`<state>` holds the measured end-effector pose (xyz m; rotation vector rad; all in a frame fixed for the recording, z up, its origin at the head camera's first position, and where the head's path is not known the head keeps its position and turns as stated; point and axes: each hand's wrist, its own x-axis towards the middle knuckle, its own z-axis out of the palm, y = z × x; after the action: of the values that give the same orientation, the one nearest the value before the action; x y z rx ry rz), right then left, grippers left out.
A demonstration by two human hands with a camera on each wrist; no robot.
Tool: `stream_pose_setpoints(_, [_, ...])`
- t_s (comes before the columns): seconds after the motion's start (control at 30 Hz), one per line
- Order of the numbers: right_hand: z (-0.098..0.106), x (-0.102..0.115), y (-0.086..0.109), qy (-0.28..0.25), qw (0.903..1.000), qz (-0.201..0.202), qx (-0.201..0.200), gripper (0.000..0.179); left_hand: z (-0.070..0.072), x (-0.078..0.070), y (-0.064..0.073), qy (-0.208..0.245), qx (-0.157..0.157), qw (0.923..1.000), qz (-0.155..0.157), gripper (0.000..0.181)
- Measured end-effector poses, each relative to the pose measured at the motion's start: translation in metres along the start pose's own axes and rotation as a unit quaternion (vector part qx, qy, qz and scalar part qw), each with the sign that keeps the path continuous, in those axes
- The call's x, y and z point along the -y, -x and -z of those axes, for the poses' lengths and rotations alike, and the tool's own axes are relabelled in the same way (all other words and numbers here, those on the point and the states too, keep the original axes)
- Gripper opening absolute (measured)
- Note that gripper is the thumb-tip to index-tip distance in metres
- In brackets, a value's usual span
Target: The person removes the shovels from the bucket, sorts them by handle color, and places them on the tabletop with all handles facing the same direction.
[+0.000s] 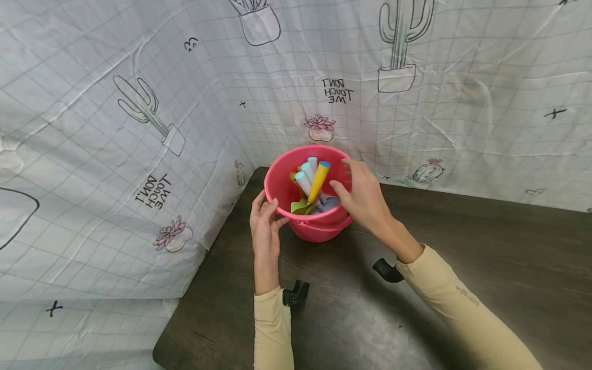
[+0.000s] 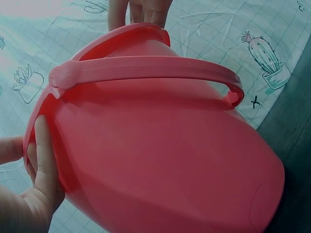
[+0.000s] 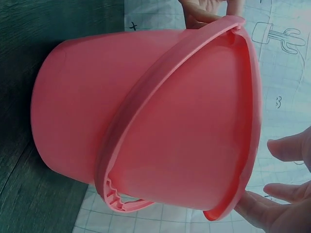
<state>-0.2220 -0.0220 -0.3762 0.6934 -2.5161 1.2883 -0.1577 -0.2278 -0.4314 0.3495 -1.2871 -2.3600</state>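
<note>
Left hand (image 1: 264, 218) gripping the bucket rim (image 1: 309, 219) at about 8 o'clock (12 being away from the person): thumb over the edge, fingers against the outer wall beneath. Probably a steadying hold; the lip gives the thumb something to hook.

Right hand (image 1: 363, 190) at 3 o'clock, thumb and fingers parted, clutching nothing. Thumb reaches over the opening; a fingertip seems to meet the rim, though firm contact is uncertain.

Pink bucket (image 1: 282, 180) between the two hands, at the far end of the dark table (image 1: 208, 318), patterned sheet (image 1: 282, 97) beyond at 12. Carry handle (image 2: 150, 68) hangs down the outer wall, which leaves the mouth unobstructed.

Inside: yellow handle (image 1: 319, 182), blue-tipped, pointing toward 1; pale handles (image 1: 302, 181) beside it at 10 to 11; green piece (image 1: 298, 206) near 7, purple piece (image 1: 329, 203) near 5. Handle ends uppermost, presumably easier to grasp.
</note>
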Motion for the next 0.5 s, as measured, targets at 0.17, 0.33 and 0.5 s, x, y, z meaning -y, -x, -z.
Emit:
stream_pose_setpoints(0.17, [-0.002, -0.001, -0.004, -0.002, 0.9999, -0.009, 0.004, 0.053, 0.001, 0.001, -0.002, -0.004, -0.002, 1.0000, 0.000, 0.052])
stream_pose_setpoints(0.33, [-0.006, -0.002, -0.008, -0.015, 0.9996, -0.020, 0.010, 0.054, 0.001, 0.001, -0.002, -0.006, -0.003, 1.0000, -0.001, 0.053])
stream_pose_setpoints(0.5, [-0.008, -0.001, -0.013, -0.022, 0.9994, -0.023, 0.014, 0.053, 0.001, 0.001, -0.001, -0.008, -0.004, 1.0000, 0.000, 0.053])
